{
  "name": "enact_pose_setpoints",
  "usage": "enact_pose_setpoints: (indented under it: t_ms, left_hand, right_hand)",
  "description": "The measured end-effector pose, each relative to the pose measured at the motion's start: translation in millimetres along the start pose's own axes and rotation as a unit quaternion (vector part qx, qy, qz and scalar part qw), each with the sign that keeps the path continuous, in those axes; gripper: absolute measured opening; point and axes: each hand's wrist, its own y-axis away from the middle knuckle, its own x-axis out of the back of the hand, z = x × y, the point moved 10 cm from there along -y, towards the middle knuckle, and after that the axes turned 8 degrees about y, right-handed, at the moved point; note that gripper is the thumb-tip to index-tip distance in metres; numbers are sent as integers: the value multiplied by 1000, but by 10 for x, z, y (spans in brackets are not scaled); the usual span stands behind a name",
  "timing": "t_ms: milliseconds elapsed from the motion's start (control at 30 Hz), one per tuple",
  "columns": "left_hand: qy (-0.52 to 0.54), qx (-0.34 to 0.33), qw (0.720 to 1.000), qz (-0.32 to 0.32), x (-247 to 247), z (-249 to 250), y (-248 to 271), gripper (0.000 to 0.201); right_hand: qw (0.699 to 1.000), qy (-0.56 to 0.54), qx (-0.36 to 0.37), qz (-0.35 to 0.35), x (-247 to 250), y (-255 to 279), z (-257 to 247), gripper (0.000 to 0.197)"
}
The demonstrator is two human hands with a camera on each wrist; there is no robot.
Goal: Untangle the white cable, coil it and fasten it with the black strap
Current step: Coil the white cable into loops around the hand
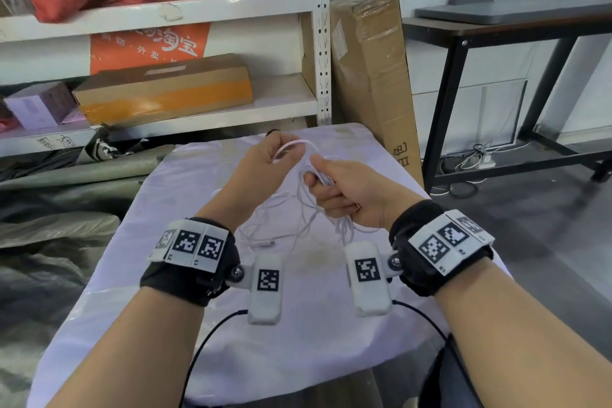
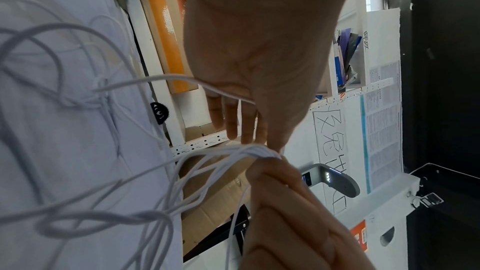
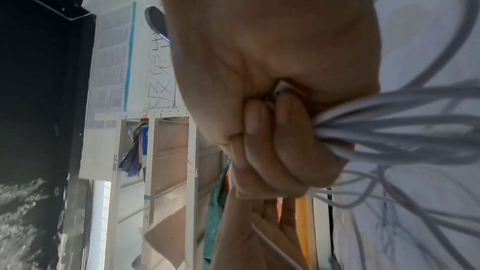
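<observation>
**A:** Watching from the side here. Seen from the head camera, the right hand (image 1: 344, 190) is fisted around a bundle of loops of the white cable (image 1: 291, 209), held up over the surface (image 1: 298, 341), which has a pale lilac cloth over it. The left hand (image 1: 265, 156) sits just beyond and to the left of that fist, pinching a single strand that arcs between the two. My guess is the fist acts as the anchor for finished loops while the other hand feeds the next length in.

**B:** How far along, you reckon?

**A:** Partway, I'd say. Plenty of loose cable hangs below the fist and trails on the cloth. The left wrist view shows a knot-like snarl low on the cloth, left of the fist, so untangling isn't finished. Same view has the black strap (image 2: 159, 112) lying at the far edge of the cloth, well apart from both hands and untouched. The left fingers (image 2: 233, 118) look fairly straight there, with the strand crossing the palm and caught near the thumb.

**B:** And the right wrist view?

**A:** Fingers curled tight, several strands fanning out of the fist toward the cloth. Something small and white-orange is tucked inside the fist; can't tell what.

**B:** The room?

**A:** Storage vibe. White shelving (image 1: 318, 43) behind the surface holds cardboard boxes, a tall carton leans beside it, and a black desk stands off to the right.
</observation>
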Motion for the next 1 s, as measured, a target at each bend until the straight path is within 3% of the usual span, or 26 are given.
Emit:
enact_pose_setpoints:
  t_ms: [233,433,533,700,767,867,1000]
  left_hand:
    - [69,-17,989,-127,-238,113,112,28]
    - [191,56,958,-206,-387,58,226,34]
    - [177,58,956,-227,-381,41,256,39]
    - [144,63,961,-229,-401,-22,272,8]
    - [139,60,963,-221,-375,-47,239,5]
    - [116,33,980,-156,-214,-67,130,5]
    - [76,-24,993,-86,-92,-33,75,13]
  right_hand:
    - [998,7,-7,-65,-119,98,-64,43]
    - [994,20,1,-105,-228,144,-99,44]
    - [994,-26,4,-103,-145,165,-154,45]
    - [990,-110,10,-85,-15,153,-184,43]
    - [987,-137,14,-79,8,147,-192,44]
    - [986,-151,20,-68,13,129,-191,45]
    - [993,-103,3,-61,-48,95,-100,40]
